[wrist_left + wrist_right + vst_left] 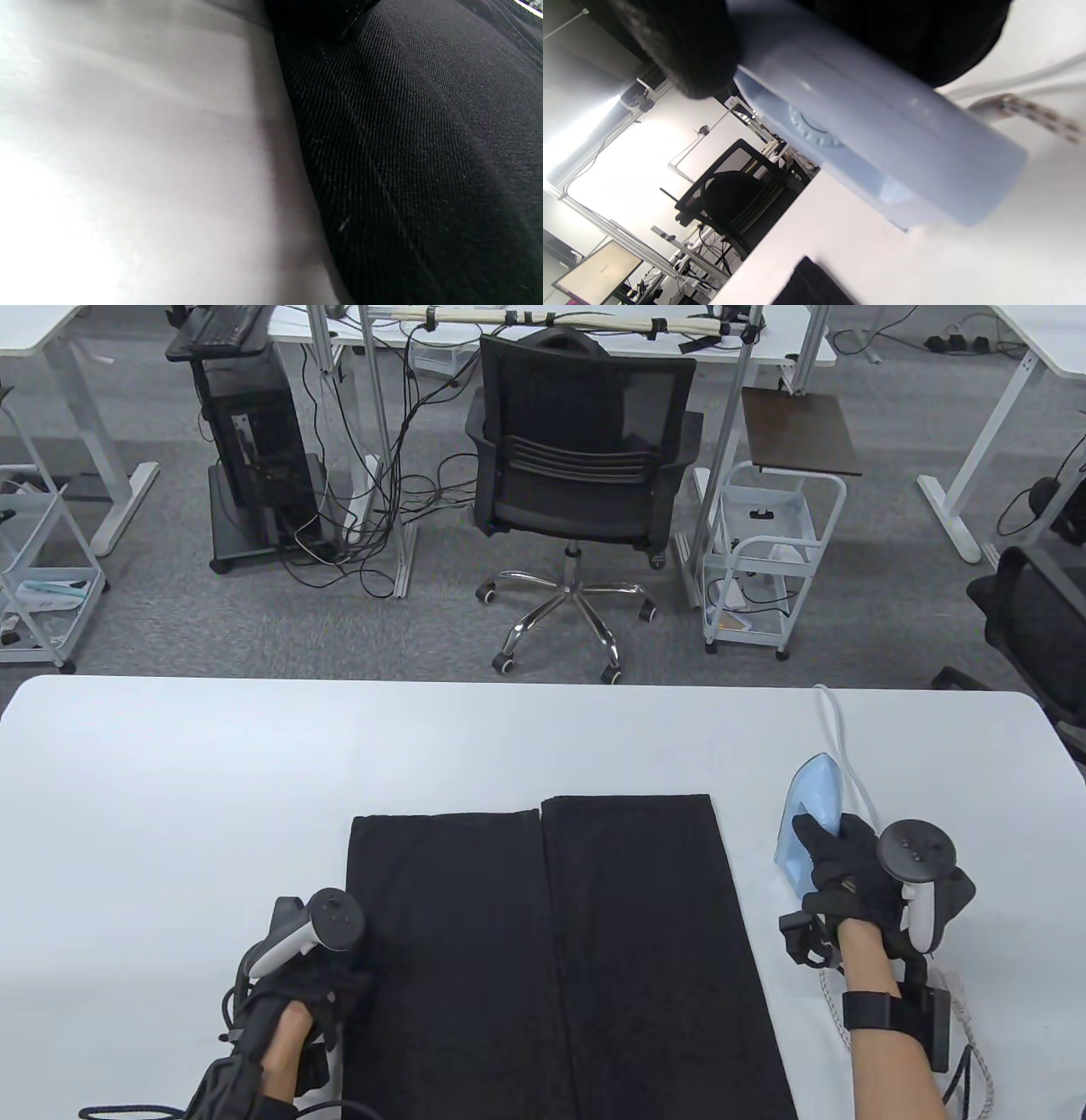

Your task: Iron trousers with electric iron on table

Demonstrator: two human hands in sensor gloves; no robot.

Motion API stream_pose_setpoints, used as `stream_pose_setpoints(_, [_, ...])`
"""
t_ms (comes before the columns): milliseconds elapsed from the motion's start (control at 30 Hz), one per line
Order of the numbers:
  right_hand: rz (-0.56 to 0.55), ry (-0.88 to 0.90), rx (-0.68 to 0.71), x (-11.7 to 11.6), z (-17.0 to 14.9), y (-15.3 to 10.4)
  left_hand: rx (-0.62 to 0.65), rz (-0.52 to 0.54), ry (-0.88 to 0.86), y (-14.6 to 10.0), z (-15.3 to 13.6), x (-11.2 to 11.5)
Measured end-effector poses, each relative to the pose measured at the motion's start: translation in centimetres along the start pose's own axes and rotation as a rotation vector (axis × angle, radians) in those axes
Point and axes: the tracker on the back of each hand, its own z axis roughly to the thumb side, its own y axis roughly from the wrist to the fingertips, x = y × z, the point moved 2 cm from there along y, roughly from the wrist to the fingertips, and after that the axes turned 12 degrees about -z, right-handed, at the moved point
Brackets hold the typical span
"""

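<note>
The trousers are black cloth, matt, with a fine diagonal twill weave that shows up close in the left wrist view. The iron is smooth pale-blue plastic with a slight sheen, and its cord looks braided fabric. The counter is smooth white and faintly glossy.

We look down on the table from its near edge, facing the far one. Both wrist views sit close: the left on the trousers edge, the right tilted beneath the iron; each shares table with ours.
</note>
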Motion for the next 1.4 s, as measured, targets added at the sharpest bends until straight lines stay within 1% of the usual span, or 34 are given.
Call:
stream_pose_setpoints(100, [0.022, 0.009, 0.027, -1.2, -0.8, -0.9, 0.001, -0.002, 0.001, 0.0, 0.0, 0.0])
stream_pose_setpoints(200, [0.072, 0.018, -0.003, -1.6, -1.3, -1.9, 0.001, -0.002, 0.002, 0.0, 0.0, 0.0])
stream_pose_setpoints(267, [0.113, -0.051, 0.015, -1.8, -1.2, -2.8, 0.001, -0.001, 0.003, 0.0, 0.0, 0.0])
stream_pose_setpoints(367, [0.117, -0.118, 0.043, -2.1, -1.4, -3.9, 0.001, 0.000, 0.002, 0.0, 0.0, 0.0])
stream_pose_setpoints(467, [0.132, -0.142, 0.055, -2.5, -1.8, -4.7, 0.001, 0.002, 0.001, 0.0, 0.0, 0.0])
stream_pose_setpoints(600, [0.128, -0.185, 0.049, -2.8, -2.2, -4.9, 0.001, 0.004, 0.000, 0.0, 0.0, 0.0])
stream_pose_setpoints(733, [0.191, -0.198, 0.014, -2.9, -2.4, -5.0, 0.002, 0.008, -0.002, 0.0, 0.0, 0.1])
stream_pose_setpoints(833, [0.208, -0.330, 0.043, -1.7, -1.8, -5.4, 0.005, 0.012, -0.007, 0.0, 0.0, 0.1])
stream_pose_setpoints(933, [0.169, -0.466, 0.107, 0.7, -0.2, -5.6, 0.006, 0.012, -0.005, 0.0, 0.0, 0.1])
stream_pose_setpoints(1000, [0.139, -0.607, 0.168, 3.1, 1.1, -5.4, 0.007, 0.013, -0.004, 0.0, 0.0, 0.1])
stream_pose_setpoints(1033, [0.133, -0.649, 0.183, 3.8, 1.4, -5.2, 0.007, 0.013, -0.004, 0.0, 0.0, 0.1])
stream_pose_setpoints(1067, [0.120, -0.720, 0.201, 5.2, 1.6, -4.7, 0.007, 0.013, -0.003, 0.0, 0.0, 0.1])
stream_pose_setpoints(1100, [0.112, -0.747, 0.198, 5.9, 1.5, -4.4, 0.007, 0.013, -0.003, 0.0, 0.0, 0.1])
stream_pose_setpoints(1133, [0.106, -0.782, 0.189, 6.8, 1.0, -3.8, 0.007, 0.013, -0.003, 0.0, 0.0, 0.1])
stream_pose_setpoints(1200, [0.114, -0.820, 0.157, 7.6, 0.1, -3.0, 0.007, 0.013, -0.003, 0.0, 0.0, 0.1])
stream_pose_setpoints(1233, [0.173, -0.848, 0.092, 7.9, -1.5, -2.4, 0.007, 0.013, -0.003, 0.0, 0.0, 0.1])
stream_pose_setpoints(1267, [0.202, -0.850, 0.063, 7.9, -2.3, -2.2, 0.008, 0.013, -0.001, 0.0, 0.0, 0.1])
stream_pose_setpoints(1300, [0.233, -0.847, 0.017, 7.7, -3.9, -1.9, 0.008, 0.013, -0.001, 0.0, 0.0, 0.1])
stream_pose_setpoints(1333, [0.245, -0.847, 0.007, 7.5, -4.4, -1.8, 0.008, 0.013, -0.001, 0.0, 0.0, 0.1])
stream_pose_setpoints(1367, [0.276, -0.846, -0.020, 7.1, -6.0, -1.7, 0.008, 0.013, 0.000, 0.0, 0.0, 0.1])
stream_pose_setpoints(1400, [0.286, -0.840, -0.037, 6.7, -6.9, -1.7, 0.008, 0.013, 0.000, 0.0, 0.0, 0.1])
